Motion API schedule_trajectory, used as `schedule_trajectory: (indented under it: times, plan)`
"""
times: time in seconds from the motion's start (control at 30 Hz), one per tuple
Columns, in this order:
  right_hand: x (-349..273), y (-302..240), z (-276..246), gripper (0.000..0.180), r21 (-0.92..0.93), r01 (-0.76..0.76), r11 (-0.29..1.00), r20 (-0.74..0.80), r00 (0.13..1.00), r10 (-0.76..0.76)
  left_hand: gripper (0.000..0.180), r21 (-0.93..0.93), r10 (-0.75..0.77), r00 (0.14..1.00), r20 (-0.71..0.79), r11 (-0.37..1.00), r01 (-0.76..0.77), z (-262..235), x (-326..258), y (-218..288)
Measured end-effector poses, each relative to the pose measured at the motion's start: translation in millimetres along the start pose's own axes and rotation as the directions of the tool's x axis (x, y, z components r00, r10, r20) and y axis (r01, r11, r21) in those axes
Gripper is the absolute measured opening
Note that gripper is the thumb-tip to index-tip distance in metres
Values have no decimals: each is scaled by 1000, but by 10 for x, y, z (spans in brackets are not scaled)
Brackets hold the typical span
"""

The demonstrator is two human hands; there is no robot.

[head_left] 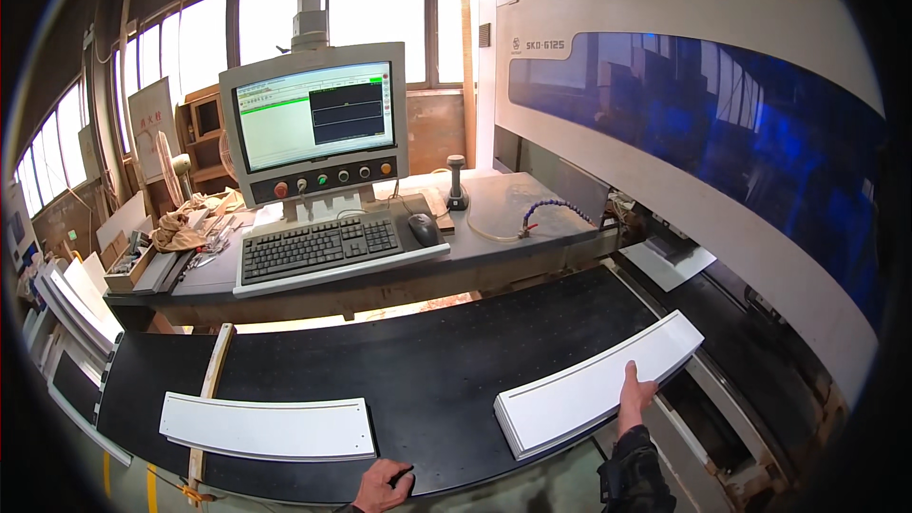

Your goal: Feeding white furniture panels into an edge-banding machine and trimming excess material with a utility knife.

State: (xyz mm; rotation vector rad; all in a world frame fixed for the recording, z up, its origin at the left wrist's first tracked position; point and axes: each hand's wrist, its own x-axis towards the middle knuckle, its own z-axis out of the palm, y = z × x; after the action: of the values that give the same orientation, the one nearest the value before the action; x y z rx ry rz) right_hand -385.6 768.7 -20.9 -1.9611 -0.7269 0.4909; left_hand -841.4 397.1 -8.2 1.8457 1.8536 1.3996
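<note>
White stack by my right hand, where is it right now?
In the head view, the white stack lies lower right on the black table, right of the other white panel, your right hand at its near edge.

You face a long black worktable point(427, 389). Under your right hand point(639, 397) lies a stack of white panels point(584, 399); beyond and left of your left hand point(383, 486), another white panel point(266, 427) lies across a wooden strip point(218, 361) on it.
</note>
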Motion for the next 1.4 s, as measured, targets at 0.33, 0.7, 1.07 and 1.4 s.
schedule_trajectory:
  times: [0.33, 0.7, 1.07, 1.4]
  plan:
    - [66, 102, -14, 101, -27, -5, 1000, -35, 999, 4, 14, 6, -11, 1000, 13, 1000, 10, 10, -4, 30]
    - [-10, 20, 5, 100, 40, 16, 999, -22, 1000, -15, 14, 23, 4, 1000, 6, 1000, -4, 16, 7, -3]
    - [94, 156, 72, 98, 48, 18, 999, -47, 999, -15, 16, 16, -44, 998, 35, 999, 43, 11, -23, -53]
    - [148, 214, 163, 92, 106, 67, 992, -48, 997, -62, 15, 21, 13, 1000, -16, 1000, -13, 22, -17, -89]
